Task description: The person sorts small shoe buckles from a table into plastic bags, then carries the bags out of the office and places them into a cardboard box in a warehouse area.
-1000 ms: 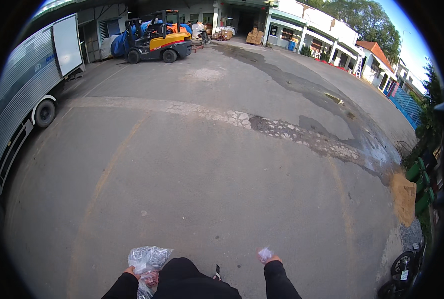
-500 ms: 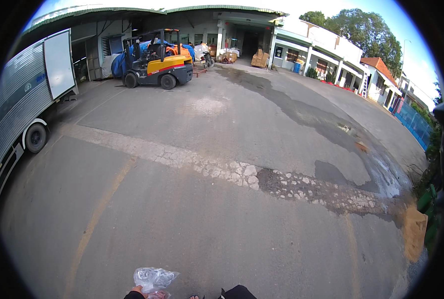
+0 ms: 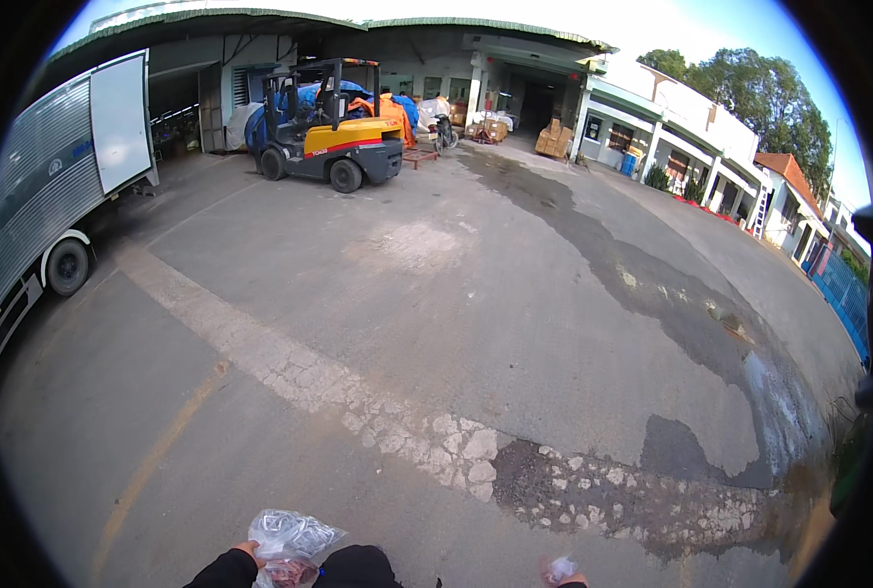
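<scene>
At the lower edge, my left hand [image 3: 249, 551] is closed on the edge of a clear plastic bag [image 3: 295, 533], with something reddish showing in its lower part. Further right, my right hand [image 3: 571, 579] just enters the picture, mostly cut off by the lower edge. A small wad of whitish see-through plastic [image 3: 560, 566] is held in it; what it contains, if anything, cannot be made out. Both arms wear dark sleeves. My dark-clothed leg [image 3: 358, 568] shows between the hands.
A truck [image 3: 39, 176] with a silver box stands at left. Ahead is a yellow and grey forklift [image 3: 343, 137], near tarp-covered goods and stacked cartons [image 3: 554, 139]. A broken stone strip [image 3: 436, 441] crosses the asphalt, with a wet streak [image 3: 642, 284] to the right.
The forklift, the buildings and the stone strip appear nearer. My left hand with its bag sits slightly higher and further left. My right hand with the whitish plastic has come into view.
</scene>
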Available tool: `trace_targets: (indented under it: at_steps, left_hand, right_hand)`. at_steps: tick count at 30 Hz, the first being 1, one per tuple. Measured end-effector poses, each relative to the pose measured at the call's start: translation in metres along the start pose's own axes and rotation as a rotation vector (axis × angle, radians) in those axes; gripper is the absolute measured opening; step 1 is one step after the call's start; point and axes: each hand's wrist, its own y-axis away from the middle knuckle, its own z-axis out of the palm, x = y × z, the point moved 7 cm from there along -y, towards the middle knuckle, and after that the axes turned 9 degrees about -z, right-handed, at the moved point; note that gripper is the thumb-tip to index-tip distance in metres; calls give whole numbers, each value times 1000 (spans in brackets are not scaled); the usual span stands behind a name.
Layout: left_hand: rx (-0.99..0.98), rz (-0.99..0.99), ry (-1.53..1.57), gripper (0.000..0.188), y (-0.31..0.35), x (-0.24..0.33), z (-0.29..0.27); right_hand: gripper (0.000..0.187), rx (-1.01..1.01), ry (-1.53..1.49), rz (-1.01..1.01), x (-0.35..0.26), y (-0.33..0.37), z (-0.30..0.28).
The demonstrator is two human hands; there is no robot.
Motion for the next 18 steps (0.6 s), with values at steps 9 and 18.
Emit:
trace_targets:
  at_steps: [9,18]
  left_hand:
    - [-112,23,-9,74,-248,346,-60]
    - [9,76,-2,71,-439,716,-223]
  right_hand:
    - [27,173,21,19,-207,-376,-79]
    - [31,-375,75,383,-244,-525,64]
